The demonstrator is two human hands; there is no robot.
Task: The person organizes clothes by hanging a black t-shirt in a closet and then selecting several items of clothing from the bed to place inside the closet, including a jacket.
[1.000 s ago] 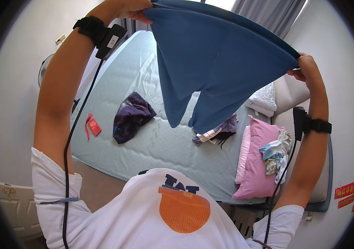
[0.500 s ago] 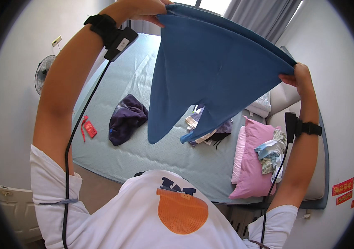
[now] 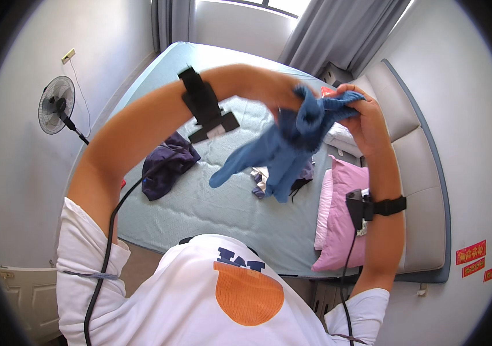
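Now the blue garment (image 3: 293, 147), stretched wide between far-apart hands a moment earlier, hung bunched above the bed (image 3: 217, 216), its two legs dangling apart. The left hand (image 3: 285, 95) had crossed over close to the right hand (image 3: 363, 118). The right hand's fingers were closed on the garment's crumpled upper edge; the left was blurred against the cloth, and whether it gripped could not be told. Pale green sheeting covered the bed, where a dark purple garment (image 3: 168, 168) lay to the left, a small heap of clothes (image 3: 305, 175) showed partly behind the blue one, and a pink pillow (image 3: 338, 236) sat near the grey headboard (image 3: 416, 173). A fan (image 3: 57, 104) stood at the left, grey curtains (image 3: 335, 40) hung by the window (image 3: 280, 4), and red strips (image 3: 471, 252) marked the right wall (image 3: 459, 138).
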